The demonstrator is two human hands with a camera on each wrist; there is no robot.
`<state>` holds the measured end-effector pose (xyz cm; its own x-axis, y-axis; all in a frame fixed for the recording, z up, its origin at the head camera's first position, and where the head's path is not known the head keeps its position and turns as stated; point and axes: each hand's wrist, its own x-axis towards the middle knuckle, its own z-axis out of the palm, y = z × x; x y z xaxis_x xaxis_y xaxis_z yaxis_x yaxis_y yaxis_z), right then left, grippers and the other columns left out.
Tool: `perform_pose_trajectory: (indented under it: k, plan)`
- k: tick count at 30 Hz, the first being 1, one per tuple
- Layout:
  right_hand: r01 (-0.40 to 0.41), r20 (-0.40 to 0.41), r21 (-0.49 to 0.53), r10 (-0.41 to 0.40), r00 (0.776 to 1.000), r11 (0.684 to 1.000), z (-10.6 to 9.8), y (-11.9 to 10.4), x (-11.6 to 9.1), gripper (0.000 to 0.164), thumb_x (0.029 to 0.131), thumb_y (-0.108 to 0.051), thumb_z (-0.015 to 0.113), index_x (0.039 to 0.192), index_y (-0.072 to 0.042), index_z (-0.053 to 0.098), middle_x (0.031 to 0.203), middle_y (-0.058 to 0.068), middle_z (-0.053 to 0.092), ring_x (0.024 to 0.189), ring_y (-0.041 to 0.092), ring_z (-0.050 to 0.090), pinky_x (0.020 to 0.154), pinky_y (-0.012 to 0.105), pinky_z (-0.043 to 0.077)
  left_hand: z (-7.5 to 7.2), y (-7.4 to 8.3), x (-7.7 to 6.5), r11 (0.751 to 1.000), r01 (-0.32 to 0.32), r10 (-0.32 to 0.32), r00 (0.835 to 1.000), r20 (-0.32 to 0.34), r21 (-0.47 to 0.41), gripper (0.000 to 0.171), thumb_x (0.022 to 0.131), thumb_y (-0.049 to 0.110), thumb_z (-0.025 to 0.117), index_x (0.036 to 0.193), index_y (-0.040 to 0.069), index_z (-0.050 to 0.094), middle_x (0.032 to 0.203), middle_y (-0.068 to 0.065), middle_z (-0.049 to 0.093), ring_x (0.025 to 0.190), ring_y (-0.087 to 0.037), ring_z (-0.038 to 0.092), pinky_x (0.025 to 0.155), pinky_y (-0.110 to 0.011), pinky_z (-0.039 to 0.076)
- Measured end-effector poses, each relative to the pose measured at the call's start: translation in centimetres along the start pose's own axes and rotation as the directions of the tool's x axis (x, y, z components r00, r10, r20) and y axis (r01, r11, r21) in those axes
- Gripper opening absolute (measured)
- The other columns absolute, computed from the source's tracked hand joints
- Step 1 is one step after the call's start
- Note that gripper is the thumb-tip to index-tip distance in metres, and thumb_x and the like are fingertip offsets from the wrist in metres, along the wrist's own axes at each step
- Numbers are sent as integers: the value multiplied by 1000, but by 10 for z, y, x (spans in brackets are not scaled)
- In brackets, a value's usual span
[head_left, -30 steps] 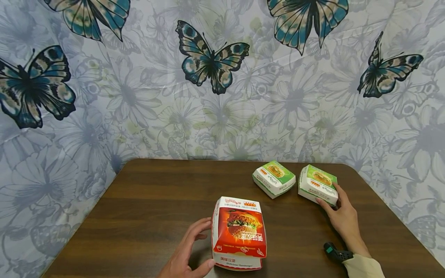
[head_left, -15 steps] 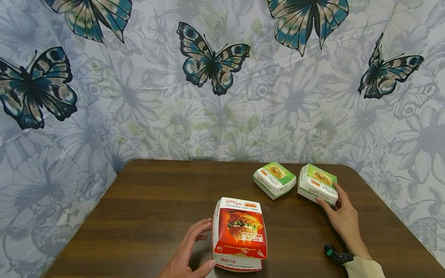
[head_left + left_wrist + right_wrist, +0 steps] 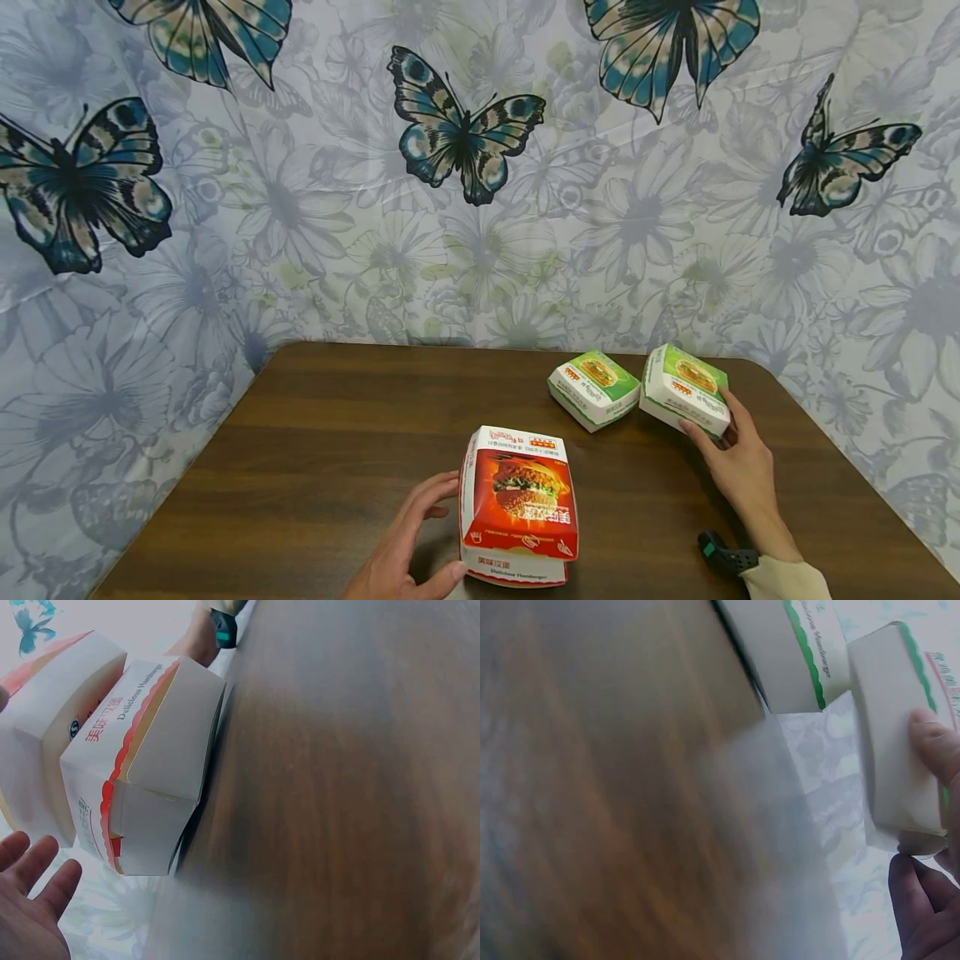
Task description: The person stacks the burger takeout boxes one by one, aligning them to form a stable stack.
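Head view: right hand [image 3: 738, 467] pinching far-right green burger box [image 3: 686, 388], tilted at counter's [image 3: 330, 433] back right; left hand [image 3: 408, 546] relaxed against red burger box [image 3: 517, 500]; best lifted level, clear of neighbouring green box [image 3: 594, 388].

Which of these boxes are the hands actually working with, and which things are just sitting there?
In hand:
- red burger box, with the left hand resting against its side
- right-hand green burger box, gripped by the right hand and tipped up at one edge

Just lying about:
- other green burger box, flat on the table, touched by neither hand
- butterfly wall cloth behind
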<state>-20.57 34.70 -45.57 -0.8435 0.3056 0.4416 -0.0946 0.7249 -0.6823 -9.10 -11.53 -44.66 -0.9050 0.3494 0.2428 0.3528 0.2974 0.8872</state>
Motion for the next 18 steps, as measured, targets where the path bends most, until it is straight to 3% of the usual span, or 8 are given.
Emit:
perform_pose_trajectory:
  k: [2,4,6,9,11,13,18]
  plan:
    - [22,-10,10,-22,1000,1000,0,-5,1,86,91,-24,81,162,-16,34,140,31,59,119,44,63,77,-7,36,0,0,0,1000,6,-6,1000,-4,1,71,94,24,76,153,33,39,161,1,36,136,-23,46,108,-38,49]
    - [36,-17,18,-36,999,999,-1,-10,1,85,90,-23,82,161,-17,35,140,31,59,119,33,65,78,-7,36,0,0,0,1000,3,-3,1000,-7,0,71,93,24,76,152,33,39,161,1,36,135,-24,46,108,-38,50]
    - [54,-27,30,-53,998,998,-1,-14,2,85,90,-21,83,161,-18,36,140,30,59,116,9,65,79,-7,37,1,-1,0,1000,-21,21,1000,-9,4,71,93,23,76,153,33,38,160,0,36,135,-23,46,107,-38,50]
    - [83,-43,43,-81,996,996,-2,-20,3,85,88,-19,83,160,-18,38,140,29,60,107,-21,49,81,-6,36,0,-4,1,998,-66,66,998,-6,12,71,94,21,75,154,31,38,160,-1,37,135,-20,47,106,-38,51]
    - [107,-51,56,-104,993,993,-2,-24,3,86,87,-17,84,160,-18,38,138,28,61,100,-30,40,82,-6,36,0,-5,1,996,-89,89,996,-4,18,71,95,20,75,154,30,37,160,-2,37,134,-19,47,106,-38,51]
    - [133,-54,57,-130,990,989,-3,-29,3,86,87,-16,85,160,-17,39,136,27,62,100,-31,39,82,-6,37,0,-6,1,995,-96,96,995,-2,22,71,95,20,74,154,30,37,160,-2,37,134,-19,47,105,-38,51]
    - [194,-59,44,-191,980,980,-6,-44,4,85,85,-15,86,158,-18,42,130,26,65,99,-30,41,79,-5,39,-1,-5,1,999,-44,44,999,7,4,70,95,22,74,154,32,37,160,0,36,134,-21,47,107,-38,50]
